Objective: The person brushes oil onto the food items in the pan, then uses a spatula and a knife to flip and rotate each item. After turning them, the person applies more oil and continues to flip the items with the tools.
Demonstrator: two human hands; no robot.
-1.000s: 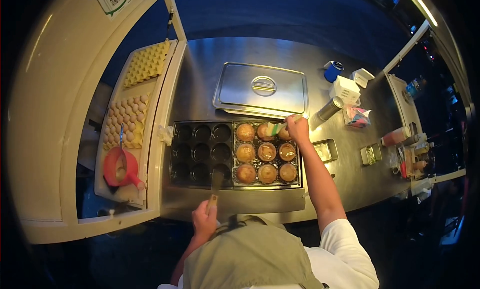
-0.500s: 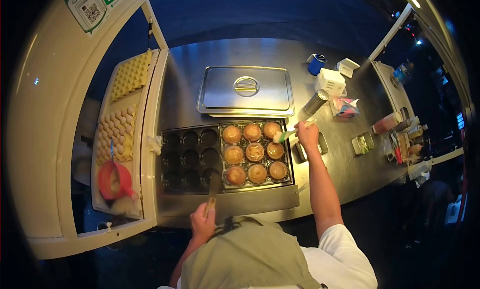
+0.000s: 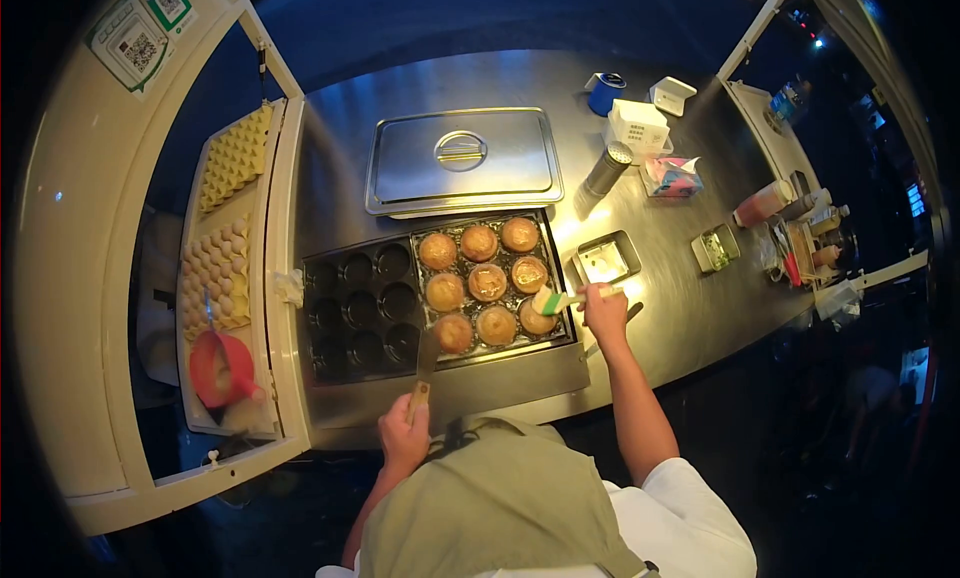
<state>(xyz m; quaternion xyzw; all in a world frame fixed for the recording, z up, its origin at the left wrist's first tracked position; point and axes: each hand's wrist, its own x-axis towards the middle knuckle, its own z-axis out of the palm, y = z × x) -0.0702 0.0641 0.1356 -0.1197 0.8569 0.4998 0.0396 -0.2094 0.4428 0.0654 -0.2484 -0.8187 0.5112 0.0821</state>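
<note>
My left hand (image 3: 404, 436) is wrapped round the wooden handle of a flat metal spatula (image 3: 428, 353), whose blade points away over the boundary of the two pan halves. My right hand (image 3: 604, 313) grips a basting brush (image 3: 551, 301) with a green band and pale bristles. The bristles are at the near right round cake (image 3: 535, 319), partly covering it. Several browned cakes, such as the middle one (image 3: 487, 282), fill the right half of the moulded pan. On the left half, the dark round moulds (image 3: 361, 309) hold no cakes.
Behind the pan lies a lidded steel container (image 3: 465, 178). To the right are a small metal tray (image 3: 607, 258), a shaker (image 3: 602, 178), a tissue pack (image 3: 672, 178), a tub of greens (image 3: 716, 248) and bottles (image 3: 765, 203). Eggs (image 3: 215, 273) and a red jug (image 3: 221, 369) stand left.
My right hand has brought the brush nearer to me, from the far right cake to the near right one. The whole view has shifted slightly. My left hand still holds the spatula.
</note>
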